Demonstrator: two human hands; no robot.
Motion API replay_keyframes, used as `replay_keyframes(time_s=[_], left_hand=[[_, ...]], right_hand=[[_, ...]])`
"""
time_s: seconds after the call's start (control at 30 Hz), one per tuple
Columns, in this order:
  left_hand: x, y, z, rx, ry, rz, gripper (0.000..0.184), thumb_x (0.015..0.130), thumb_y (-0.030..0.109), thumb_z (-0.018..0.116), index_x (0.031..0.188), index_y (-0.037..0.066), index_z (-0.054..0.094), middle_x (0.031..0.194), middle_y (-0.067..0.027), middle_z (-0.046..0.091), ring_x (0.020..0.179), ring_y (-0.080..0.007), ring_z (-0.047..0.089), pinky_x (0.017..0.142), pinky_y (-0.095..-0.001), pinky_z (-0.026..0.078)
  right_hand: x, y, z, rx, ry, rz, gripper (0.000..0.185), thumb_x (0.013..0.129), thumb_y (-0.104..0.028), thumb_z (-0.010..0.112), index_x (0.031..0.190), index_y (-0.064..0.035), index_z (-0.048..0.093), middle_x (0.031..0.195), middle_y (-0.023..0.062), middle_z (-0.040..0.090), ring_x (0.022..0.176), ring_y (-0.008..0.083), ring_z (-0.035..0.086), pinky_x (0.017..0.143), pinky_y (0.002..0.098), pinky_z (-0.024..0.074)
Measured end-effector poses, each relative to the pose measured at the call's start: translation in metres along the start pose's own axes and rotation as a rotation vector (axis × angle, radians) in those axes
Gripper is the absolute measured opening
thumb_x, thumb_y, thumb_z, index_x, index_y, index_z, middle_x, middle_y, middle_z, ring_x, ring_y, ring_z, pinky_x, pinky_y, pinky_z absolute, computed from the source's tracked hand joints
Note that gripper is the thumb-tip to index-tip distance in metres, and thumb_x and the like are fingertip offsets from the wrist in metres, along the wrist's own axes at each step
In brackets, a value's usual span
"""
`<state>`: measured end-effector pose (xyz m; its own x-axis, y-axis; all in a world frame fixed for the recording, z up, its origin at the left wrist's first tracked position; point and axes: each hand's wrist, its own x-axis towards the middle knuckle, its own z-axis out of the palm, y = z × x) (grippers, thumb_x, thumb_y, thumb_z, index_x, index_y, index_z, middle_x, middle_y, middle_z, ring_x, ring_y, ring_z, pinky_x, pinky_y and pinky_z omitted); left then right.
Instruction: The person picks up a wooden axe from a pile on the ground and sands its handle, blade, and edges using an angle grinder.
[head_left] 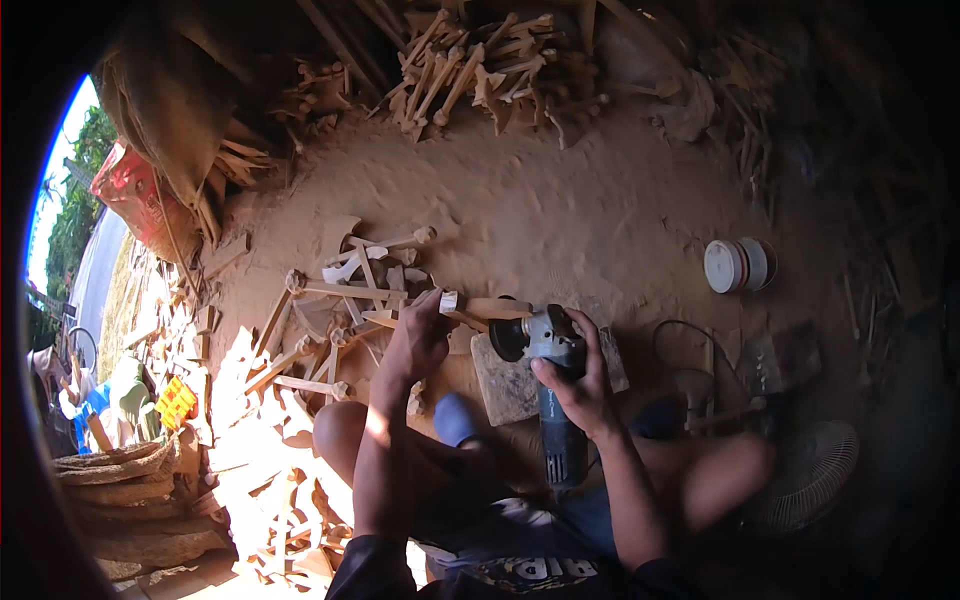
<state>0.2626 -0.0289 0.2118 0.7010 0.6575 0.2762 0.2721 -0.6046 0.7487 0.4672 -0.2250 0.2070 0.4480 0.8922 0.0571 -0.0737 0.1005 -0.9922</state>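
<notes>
My right hand (pixel 582 378) is wrapped round the head end of an angle grinder (pixel 562 430), its body hanging down towards my lap. The grinder's dark round disc (pixel 509 340) faces left. My left hand (pixel 424 325) is closed on a long pale bone (pixel 495 306) that reaches right, to the grinder's head. Whether disc and bone touch, I cannot tell. Under the disc lies a flat, worn block (pixel 512 378). Left of my left hand, several loose bones (pixel 335 292) with knobbed ends are scattered on the dusty ground.
A large heap of bones (pixel 465 75) lies at the back. To the right are a white round container (pixel 725 266) on its side, a dark cable (pixel 690 325) and a fan (pixel 815 475). A brown sack (pixel 140 500) and red sack (pixel 145 205) stand left.
</notes>
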Motion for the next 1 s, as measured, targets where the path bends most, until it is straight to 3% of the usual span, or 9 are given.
replay_keyframes(time_s=[0.07,0.17,0.3,0.47,0.57,0.67,0.83,1.0], left_hand=[[0.000,-0.001,-0.001,0.018,0.000,0.023,0.027,0.087,-0.010,0.053,0.111,-0.002,0.062,0.089,-0.0158,0.066,0.083,-0.0339,0.068,0.075,-0.0392,0.053],[0.001,0.004,-0.003,-0.064,0.007,0.018,0.033,0.079,-0.014,0.054,0.106,0.003,0.062,0.088,-0.0167,0.060,0.084,-0.0404,0.060,0.071,-0.0439,0.044],[-0.001,0.006,-0.002,-0.009,0.051,0.031,0.031,0.080,-0.014,0.053,0.105,0.002,0.062,0.087,-0.0165,0.061,0.083,-0.0398,0.061,0.072,-0.0439,0.045],[-0.001,0.002,0.002,-0.077,0.045,0.002,0.026,0.082,-0.012,0.056,0.104,0.002,0.062,0.087,-0.0161,0.061,0.084,-0.0390,0.061,0.074,-0.0444,0.043],[0.000,0.006,0.004,-0.001,0.039,-0.007,0.025,0.083,-0.011,0.058,0.104,0.002,0.062,0.089,-0.0168,0.062,0.085,-0.0391,0.061,0.074,-0.0450,0.044],[0.004,0.017,0.005,0.055,0.069,0.068,0.026,0.083,-0.012,0.058,0.105,0.002,0.062,0.091,-0.0175,0.061,0.087,-0.0399,0.060,0.074,-0.0450,0.045],[0.005,0.023,0.005,-0.007,0.063,0.008,0.026,0.083,-0.011,0.059,0.105,0.002,0.062,0.090,-0.0179,0.061,0.086,-0.0419,0.060,0.074,-0.0458,0.044],[0.002,0.011,0.004,0.012,0.058,-0.002,0.026,0.083,-0.011,0.059,0.105,0.002,0.063,0.089,-0.0174,0.061,0.086,-0.0424,0.061,0.074,-0.0466,0.045]], right_hand=[[-0.002,0.023,-0.009,0.037,0.016,0.060,0.075,0.088,-0.017,0.082,0.151,-0.0083,0.042,0.129,0.0119,0.062,0.111,0.0199,0.064,0.096,0.0372,0.0544],[-0.006,0.037,-0.017,0.036,0.081,0.132,0.074,0.088,-0.016,0.082,0.151,-0.0092,0.043,0.129,0.0122,0.062,0.108,0.0206,0.067,0.092,0.0364,0.0566],[-0.008,0.074,-0.038,0.071,0.152,0.246,0.073,0.088,-0.013,0.082,0.150,-0.0106,0.043,0.129,0.0126,0.062,0.103,0.0197,0.070,0.085,0.0344,0.0590],[-0.018,0.118,-0.063,-0.298,0.313,0.377,0.081,0.087,-0.028,0.086,0.153,-0.0126,0.042,0.136,0.0135,0.062,0.128,0.0291,0.060,0.106,0.0432,0.0493],[-0.023,0.112,-0.057,-0.369,0.351,0.286,0.081,0.087,-0.026,0.086,0.154,-0.0129,0.042,0.135,0.0143,0.062,0.125,0.0271,0.061,0.105,0.0411,0.0496],[-0.018,0.063,-0.034,-0.031,0.224,0.201,0.080,0.088,-0.023,0.086,0.154,-0.0125,0.042,0.134,0.0142,0.062,0.123,0.0244,0.060,0.104,0.0391,0.0503],[-0.005,-0.006,-0.005,0.142,0.013,0.082,0.075,0.091,-0.017,0.081,0.153,-0.0065,0.041,0.133,0.0114,0.062,0.115,0.0197,0.063,0.099,0.0353,0.0527],[-0.008,0.008,-0.010,0.077,-0.001,0.047,0.077,0.090,-0.018,0.082,0.154,-0.0082,0.041,0.136,0.0124,0.061,0.120,0.0211,0.061,0.102,0.0376,0.0518]])
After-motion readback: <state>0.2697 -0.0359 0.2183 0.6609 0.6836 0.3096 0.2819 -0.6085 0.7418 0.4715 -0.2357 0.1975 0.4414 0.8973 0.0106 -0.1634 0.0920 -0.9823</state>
